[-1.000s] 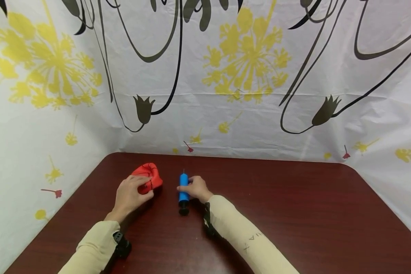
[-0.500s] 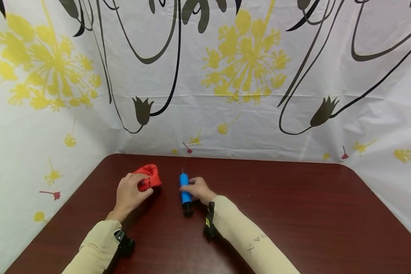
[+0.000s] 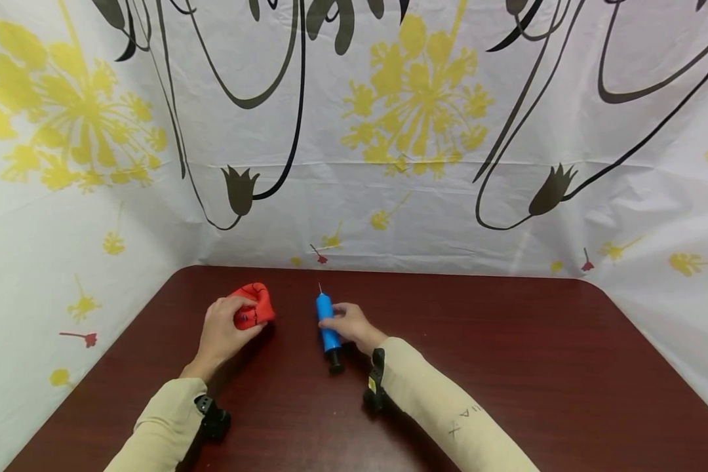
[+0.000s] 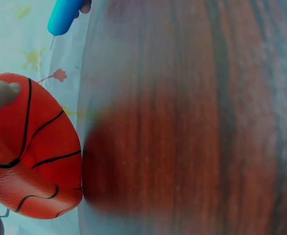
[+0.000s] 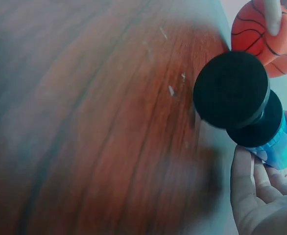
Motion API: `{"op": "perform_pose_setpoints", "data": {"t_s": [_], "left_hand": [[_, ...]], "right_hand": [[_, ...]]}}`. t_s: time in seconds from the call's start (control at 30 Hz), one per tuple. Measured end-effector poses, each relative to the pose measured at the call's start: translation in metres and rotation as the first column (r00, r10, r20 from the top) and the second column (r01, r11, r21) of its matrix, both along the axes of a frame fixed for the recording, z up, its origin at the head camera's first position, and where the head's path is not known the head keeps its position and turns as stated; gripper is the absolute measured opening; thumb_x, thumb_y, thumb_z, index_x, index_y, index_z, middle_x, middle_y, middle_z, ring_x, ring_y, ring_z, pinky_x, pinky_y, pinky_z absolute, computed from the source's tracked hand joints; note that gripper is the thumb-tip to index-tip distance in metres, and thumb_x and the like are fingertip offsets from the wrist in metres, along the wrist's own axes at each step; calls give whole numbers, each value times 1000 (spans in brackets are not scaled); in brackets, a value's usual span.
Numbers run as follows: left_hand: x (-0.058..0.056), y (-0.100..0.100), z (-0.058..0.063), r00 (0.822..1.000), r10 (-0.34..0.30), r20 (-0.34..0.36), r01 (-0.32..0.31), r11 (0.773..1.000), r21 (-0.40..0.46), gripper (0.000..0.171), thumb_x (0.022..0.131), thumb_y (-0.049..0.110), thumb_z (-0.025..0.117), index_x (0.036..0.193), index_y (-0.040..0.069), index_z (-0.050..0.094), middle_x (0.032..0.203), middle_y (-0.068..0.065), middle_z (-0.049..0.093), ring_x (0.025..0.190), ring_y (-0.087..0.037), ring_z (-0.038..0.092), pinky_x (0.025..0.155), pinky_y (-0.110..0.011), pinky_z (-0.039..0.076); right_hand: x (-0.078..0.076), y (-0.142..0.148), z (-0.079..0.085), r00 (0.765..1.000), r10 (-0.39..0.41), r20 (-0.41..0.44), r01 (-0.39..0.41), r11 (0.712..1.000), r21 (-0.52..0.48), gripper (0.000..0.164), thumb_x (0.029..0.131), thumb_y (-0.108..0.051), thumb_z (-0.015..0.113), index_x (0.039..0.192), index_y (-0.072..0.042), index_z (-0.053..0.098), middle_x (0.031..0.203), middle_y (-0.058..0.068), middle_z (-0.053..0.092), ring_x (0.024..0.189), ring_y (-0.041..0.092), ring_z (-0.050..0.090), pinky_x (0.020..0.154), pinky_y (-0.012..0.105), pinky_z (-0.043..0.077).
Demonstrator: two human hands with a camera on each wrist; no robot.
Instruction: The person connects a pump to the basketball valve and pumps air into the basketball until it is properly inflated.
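Observation:
A limp, dented red toy basketball (image 3: 259,303) with black lines is held at the table's far left by my left hand (image 3: 219,335), thumb and fingers pinching its near side. The left wrist view shows the caved-in ball (image 4: 50,132) folded in on itself. To its right, my right hand (image 3: 356,326) grips the blue barrel of a small ball pump (image 3: 328,337). A thin needle (image 3: 320,288) sticks out of the pump's far end. Its black handle (image 5: 230,89) faces the right wrist camera, pushed close to the barrel. The needle and the ball are apart.
Both hands work over a dark red-brown wooden table (image 3: 507,367). A white cloth (image 3: 354,223) with yellow and grey flower prints hangs behind it and along its sides. Black wrist cameras (image 3: 214,419) are strapped at the sleeves.
My right hand has shifted a little to the right with the pump, whose needle end now leans left and handle end right. My left hand stays almost in place with the ball.

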State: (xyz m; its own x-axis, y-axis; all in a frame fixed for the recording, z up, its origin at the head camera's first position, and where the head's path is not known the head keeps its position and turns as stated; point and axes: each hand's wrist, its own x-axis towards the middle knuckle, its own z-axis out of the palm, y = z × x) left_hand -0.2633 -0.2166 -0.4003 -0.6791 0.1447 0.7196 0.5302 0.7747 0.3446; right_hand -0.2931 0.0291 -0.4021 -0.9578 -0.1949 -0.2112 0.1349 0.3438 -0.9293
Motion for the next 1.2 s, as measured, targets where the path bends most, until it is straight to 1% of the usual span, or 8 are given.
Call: {"op": "perform_pose_setpoints", "data": {"t_s": [0.1, 0.2, 0.43, 0.6, 0.8, 0.97, 1.1, 1.2], "left_hand": [[-1, 0, 0, 998, -33, 60, 32, 999, 6, 41, 54, 11, 82, 89, 5, 61, 86, -7, 62, 79, -25, 53, 75, -45, 39], [0, 1, -1, 995, -32, 91, 32, 999, 0, 42, 56, 8, 81, 93, 4, 61, 88, -8, 62, 81, -27, 53, 76, -46, 41], [0, 3, -2, 999, 4, 37, -3, 1000, -11, 42, 56, 3, 78, 96, 1, 63, 89, -12, 63, 78, -29, 53, 78, -47, 38], [2, 6, 4, 1000, 24, 7, -25, 997, 79, 38, 58, 1, 78, 94, -2, 64, 85, -15, 63, 72, -27, 51, 67, -42, 40], [9, 13, 15, 999, 17, 50, -26, 981, 191, 34, 64, 7, 77, 95, 1, 65, 85, -11, 62, 71, -19, 51, 59, -29, 40], [15, 26, 20, 999, -24, 49, 11, 969, 248, 35, 62, 14, 79, 93, 5, 66, 81, -5, 62, 69, -13, 48, 58, -17, 38], [19, 38, 23, 998, -68, -13, 69, 959, 274, 35, 59, 16, 81, 90, 6, 67, 78, -1, 61, 67, -10, 47, 56, -14, 38], [22, 47, 28, 991, -110, -71, 126, 950, 286, 34, 59, 16, 81, 89, 7, 67, 78, -1, 61, 67, -10, 48, 56, -14, 39]], "right_hand": [[2, 5, 0, 1000, -2, -6, 3, 1000, 6, 57, 77, -17, 67, 124, 2, 44, 109, 17, 55, 91, 25, 55, 69, 37, 49], [5, 11, 2, 1000, 7, -1, -7, 1000, 20, 57, 76, -19, 67, 124, 2, 44, 109, 16, 55, 91, 25, 55, 70, 37, 48], [13, 22, 8, 999, 44, 9, -45, 999, 31, 59, 76, -21, 68, 125, 1, 43, 107, 15, 56, 89, 24, 55, 69, 37, 49], [18, 31, 12, 997, 80, -6, -80, 996, 32, 61, 76, -22, 68, 126, 1, 42, 108, 15, 55, 89, 25, 55, 70, 39, 48], [21, 43, 18, 996, 83, -8, -83, 996, 29, 60, 78, -25, 66, 126, 2, 42, 108, 15, 55, 90, 25, 55, 71, 40, 48], [26, 52, 23, 998, 67, -2, -67, 997, 37, 60, 80, -28, 64, 127, 2, 41, 113, 17, 51, 91, 26, 53, 72, 40, 48], [33, 58, 26, 998, 63, -6, -63, 997, 51, 62, 80, -29, 63, 126, 5, 41, 113, 18, 50, 89, 25, 53, 71, 39, 49], [38, 64, 29, 998, 57, -13, -56, 997, 60, 60, 79, -29, 64, 123, 6, 43, 108, 18, 52, 85, 24, 54, 69, 37, 49]]}}
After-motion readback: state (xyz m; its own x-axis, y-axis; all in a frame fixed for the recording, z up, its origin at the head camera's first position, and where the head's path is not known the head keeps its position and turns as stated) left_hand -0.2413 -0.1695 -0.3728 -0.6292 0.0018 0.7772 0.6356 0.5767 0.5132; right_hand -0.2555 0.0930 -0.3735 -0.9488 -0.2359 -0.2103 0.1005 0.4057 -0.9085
